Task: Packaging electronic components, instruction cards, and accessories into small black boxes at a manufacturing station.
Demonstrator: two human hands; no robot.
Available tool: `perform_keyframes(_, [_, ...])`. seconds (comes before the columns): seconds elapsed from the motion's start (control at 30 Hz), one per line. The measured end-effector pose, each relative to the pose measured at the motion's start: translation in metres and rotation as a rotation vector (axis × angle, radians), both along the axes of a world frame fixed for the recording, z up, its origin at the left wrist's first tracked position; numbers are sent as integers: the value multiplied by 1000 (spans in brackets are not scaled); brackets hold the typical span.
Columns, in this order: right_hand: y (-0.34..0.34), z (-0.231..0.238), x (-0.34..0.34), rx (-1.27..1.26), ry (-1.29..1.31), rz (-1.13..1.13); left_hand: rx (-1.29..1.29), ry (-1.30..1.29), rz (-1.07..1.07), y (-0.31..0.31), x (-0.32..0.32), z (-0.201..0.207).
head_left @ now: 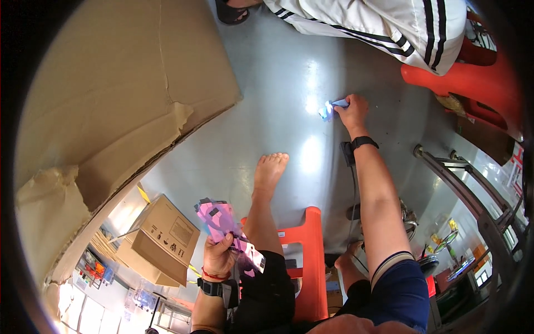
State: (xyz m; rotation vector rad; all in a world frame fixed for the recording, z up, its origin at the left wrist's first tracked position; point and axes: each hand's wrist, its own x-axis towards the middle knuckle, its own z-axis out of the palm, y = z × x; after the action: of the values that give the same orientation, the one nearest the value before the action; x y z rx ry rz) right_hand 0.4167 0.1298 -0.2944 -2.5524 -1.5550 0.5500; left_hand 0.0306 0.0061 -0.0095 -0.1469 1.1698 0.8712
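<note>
My left hand (218, 259), low and left of centre, is closed around a bundle of glossy pink and purple flat pieces (222, 220). They fan out above and below my thumb, and some have dark patches. My right hand (354, 113) reaches far forward over the floor. Its fingers pinch a small shiny blue flat piece (330, 109) whose left end glares white in the light. I cannot tell what kind of thing the pieces are.
A large brown carton (128, 72) fills the upper left, with a smaller open carton (161, 239) below it. Beneath me is a red plastic stool (313, 261). Another person's white sleeve or trouser leg (367, 22) and a red stool (461, 83) are ahead. A metal frame (473, 195) stands at right.
</note>
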Motion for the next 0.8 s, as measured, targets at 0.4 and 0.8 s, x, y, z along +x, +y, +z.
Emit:
perform_keyframes(0.4, [-155,177,-95,344,670,-428,92,-98,-30,19,10,23])
perform_keyframes(0.8, [-231,485,-190,482,425,-19,264,-261,-444,47,-21,83])
